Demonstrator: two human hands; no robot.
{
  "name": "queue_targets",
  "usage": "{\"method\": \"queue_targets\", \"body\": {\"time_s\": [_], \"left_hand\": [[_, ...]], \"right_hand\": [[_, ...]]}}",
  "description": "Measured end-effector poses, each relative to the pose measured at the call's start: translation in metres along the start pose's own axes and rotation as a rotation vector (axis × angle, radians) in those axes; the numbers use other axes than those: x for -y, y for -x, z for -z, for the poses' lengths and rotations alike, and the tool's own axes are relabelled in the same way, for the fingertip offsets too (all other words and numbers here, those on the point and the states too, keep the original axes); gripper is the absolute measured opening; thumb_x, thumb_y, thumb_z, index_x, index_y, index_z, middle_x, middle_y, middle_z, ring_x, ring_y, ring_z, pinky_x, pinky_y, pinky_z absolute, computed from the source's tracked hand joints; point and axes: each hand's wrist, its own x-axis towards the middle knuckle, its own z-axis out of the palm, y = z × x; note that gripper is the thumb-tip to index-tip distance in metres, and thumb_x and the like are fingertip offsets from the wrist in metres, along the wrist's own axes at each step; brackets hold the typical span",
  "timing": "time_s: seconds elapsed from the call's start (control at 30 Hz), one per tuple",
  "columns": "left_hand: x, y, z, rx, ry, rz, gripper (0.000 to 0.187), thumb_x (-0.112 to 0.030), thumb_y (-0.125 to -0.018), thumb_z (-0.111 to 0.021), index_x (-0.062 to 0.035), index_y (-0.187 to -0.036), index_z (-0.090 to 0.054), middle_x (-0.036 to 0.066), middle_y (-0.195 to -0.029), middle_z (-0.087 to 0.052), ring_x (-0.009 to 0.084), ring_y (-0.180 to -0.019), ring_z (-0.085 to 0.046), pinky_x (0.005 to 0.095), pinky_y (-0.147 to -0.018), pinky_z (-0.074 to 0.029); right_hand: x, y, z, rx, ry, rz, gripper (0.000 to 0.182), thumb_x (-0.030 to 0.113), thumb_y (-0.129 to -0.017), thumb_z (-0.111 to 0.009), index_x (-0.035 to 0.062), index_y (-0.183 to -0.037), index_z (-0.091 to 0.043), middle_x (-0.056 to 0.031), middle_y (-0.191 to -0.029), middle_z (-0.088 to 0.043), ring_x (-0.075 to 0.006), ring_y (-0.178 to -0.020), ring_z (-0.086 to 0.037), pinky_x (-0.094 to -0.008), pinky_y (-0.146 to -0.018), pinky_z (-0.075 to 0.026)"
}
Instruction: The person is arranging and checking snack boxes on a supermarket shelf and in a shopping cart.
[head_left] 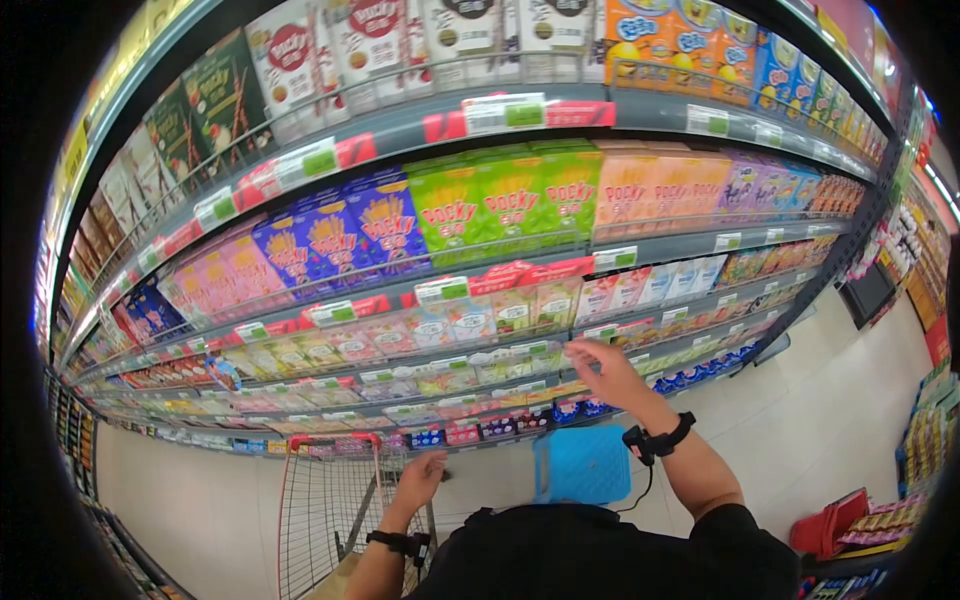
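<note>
My right hand [603, 372] reaches forward at the lower shelves, its fingers stretched out in front of a shelf edge with price tags. Nothing shows in its fingers. Just above it stand pale snack boxes [555, 305] in a row. My left hand [421, 480] hangs low beside the wire shopping cart [330, 500], fingers loosely extended and holding nothing. Each wrist wears a black strap with a small device. Higher up are green Pocky boxes [505, 205], blue-purple Pocky boxes [335, 235] and peach Pocky boxes [660, 188].
A blue plastic stool [582, 465] stands on the floor in front of me, right of the cart. Long shelves run across the view, with orange boxes [680, 45] at the top. At lower right is a red basket [830, 525] by another stocked display.
</note>
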Motion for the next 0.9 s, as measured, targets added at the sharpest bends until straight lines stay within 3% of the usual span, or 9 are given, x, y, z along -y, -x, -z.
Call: {"method": "queue_targets", "body": {"time_s": [0.1,0.23,0.3,0.37,0.53,0.6,0.77,0.83,0.9], "left_hand": [[-0.044,-0.028,-0.019,0.037,0.072,-0.054,0.028,-0.007,-0.095,-0.055,-0.0033,-0.122,-0.062,0.008,-0.108,-0.071,0.0156,-0.098,-0.066,0.0327,-0.084,-0.052],[-0.022,-0.034,-0.062,0.093,0.087,-0.002,0.029,-0.007,-0.091,-0.057,-0.0031,-0.119,-0.062,0.010,-0.102,-0.072,0.0233,-0.092,-0.068,0.0362,-0.082,-0.053],[0.003,-0.022,-0.076,0.107,-0.286,0.042,0.031,-0.012,-0.092,-0.062,-0.0035,-0.121,-0.061,0.012,-0.108,-0.070,0.0269,-0.097,-0.067,0.0378,-0.086,-0.052],[0.048,0.006,-0.084,-0.096,-0.119,0.030,0.037,-0.014,-0.088,-0.068,-0.0047,-0.123,-0.061,0.015,-0.113,-0.066,0.0334,-0.105,-0.064,0.0412,-0.090,-0.052],[0.117,0.062,-0.032,-0.403,-0.409,0.253,0.057,-0.004,-0.078,-0.067,0.0013,-0.132,-0.049,0.025,-0.133,-0.051,0.0412,-0.127,-0.046,0.0466,-0.111,-0.035],[0.138,0.078,-0.019,-0.519,-0.515,0.556,0.063,-0.007,-0.079,-0.067,0.0042,-0.136,-0.043,0.028,-0.132,-0.050,0.0450,-0.127,-0.046,0.0483,-0.109,-0.037],[0.244,0.133,0.000,-0.363,-0.260,0.629,0.072,-0.015,-0.080,-0.070,0.0077,-0.140,-0.037,0.033,-0.136,-0.046,0.0473,-0.129,-0.045,0.0496,-0.107,-0.039],[0.277,0.132,-0.006,-0.177,-0.070,0.611,0.077,-0.013,-0.083,-0.063,0.0061,-0.148,-0.026,0.028,-0.115,-0.060,0.0365,-0.102,-0.064,0.0456,-0.083,-0.052],[0.295,0.139,-0.017,-0.097,-0.164,0.524,0.075,-0.010,-0.083,-0.060,0.0036,-0.149,-0.026,0.023,-0.107,-0.063,0.0332,-0.092,-0.065,0.0450,-0.077,-0.052]], "right_hand": [[0.010,-0.008,0.035,-0.046,0.049,0.142,0.032,0.007,-0.093,-0.058,0.0015,-0.124,-0.060,-0.0132,-0.114,-0.068,-0.0249,-0.098,-0.066,-0.0364,-0.087,-0.052],[-0.016,0.007,0.049,-0.050,0.061,0.148,0.024,0.005,-0.094,-0.059,-0.0006,-0.118,-0.062,-0.0148,-0.111,-0.068,-0.0239,-0.100,-0.067,-0.0346,-0.084,-0.054],[-0.059,0.026,0.036,-0.022,-0.049,0.080,0.025,0.005,-0.093,-0.059,0.0007,-0.118,-0.063,-0.0138,-0.106,-0.068,-0.0215,-0.096,-0.067,-0.0337,-0.082,-0.054],[-0.091,0.049,0.024,-0.030,-0.050,0.053,0.026,0.005,-0.093,-0.060,0.0014,-0.118,-0.063,-0.0130,-0.105,-0.068,-0.0206,-0.095,-0.067,-0.0331,-0.082,-0.054],[-0.114,0.108,-0.020,0.156,-0.094,-0.230,0.028,0.009,-0.091,-0.062,0.0023,-0.118,-0.064,-0.0102,-0.099,-0.070,-0.0188,-0.090,-0.066,-0.0337,-0.081,-0.053],[-0.115,0.114,-0.034,0.154,-0.075,-0.244,0.028,0.009,-0.089,-0.063,0.0020,-0.116,-0.064,-0.0119,-0.101,-0.070,-0.0221,-0.090,-0.068,-0.0355,-0.081,-0.054],[-0.086,0.133,-0.088,0.119,-0.120,-0.341,0.026,0.010,-0.088,-0.063,0.0015,-0.113,-0.065,-0.0132,-0.101,-0.071,-0.0252,-0.090,-0.069,-0.0372,-0.080,-0.055],[-0.079,0.131,-0.113,0.137,-0.045,-0.308,0.025,0.010,-0.089,-0.061,0.0016,-0.113,-0.065,-0.0129,-0.101,-0.071,-0.0243,-0.089,-0.069,-0.0364,-0.079,-0.055],[-0.070,0.135,-0.135,0.156,-0.027,-0.319,0.025,0.009,-0.089,-0.061,0.0018,-0.112,-0.066,-0.0128,-0.101,-0.071,-0.0239,-0.089,-0.069,-0.0362,-0.079,-0.055]]}}
